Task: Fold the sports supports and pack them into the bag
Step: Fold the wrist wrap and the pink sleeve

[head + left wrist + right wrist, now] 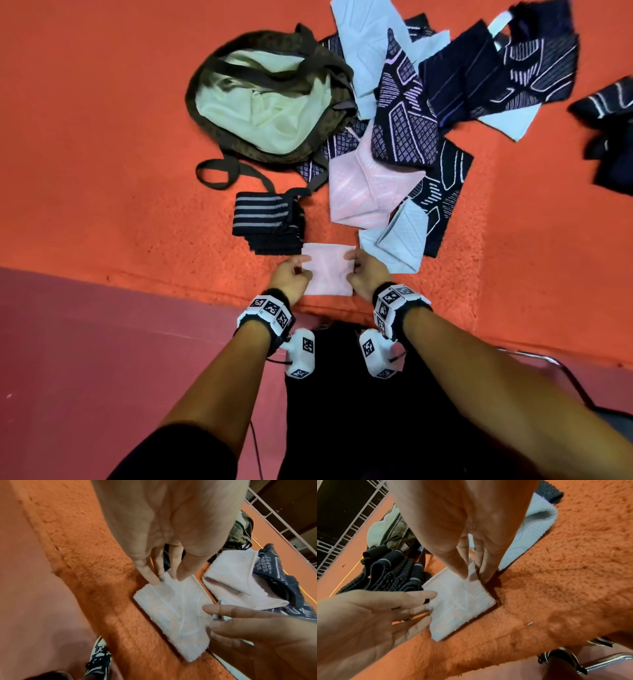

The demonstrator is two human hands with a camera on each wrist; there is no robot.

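Bare left hand point(291, 278), white coded cuff point(270, 310)

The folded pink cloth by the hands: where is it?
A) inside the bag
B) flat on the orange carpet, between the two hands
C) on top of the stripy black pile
B: the folded pink support lies flat on the orange carpet, with the left hand holding one side edge and the right hand holding the other.

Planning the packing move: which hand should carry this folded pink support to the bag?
The left hand, probably: both hold the pink support, but the open bag lies ahead-left, farther from the right hand.
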